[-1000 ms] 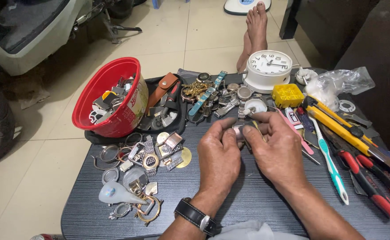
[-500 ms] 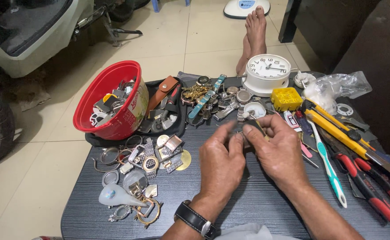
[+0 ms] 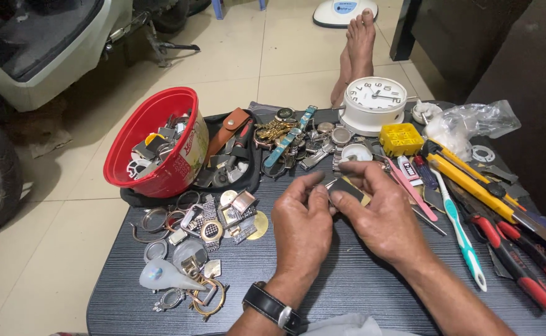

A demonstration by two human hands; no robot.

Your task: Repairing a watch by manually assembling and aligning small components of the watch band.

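Two hands [image 3: 341, 218] over dark table [image 3: 360, 286] (tiled floor [image 3: 285, 56])

One head-worn view looks steeply down and forward, close over the table [image 3: 360, 292], with floor [image 3: 273, 56] beyond; no second view shares it.

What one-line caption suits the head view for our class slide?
Both hands, left hand and right hand, pinch a small dark watch part above a dark table strewn with watch pieces, tools and a white clock.
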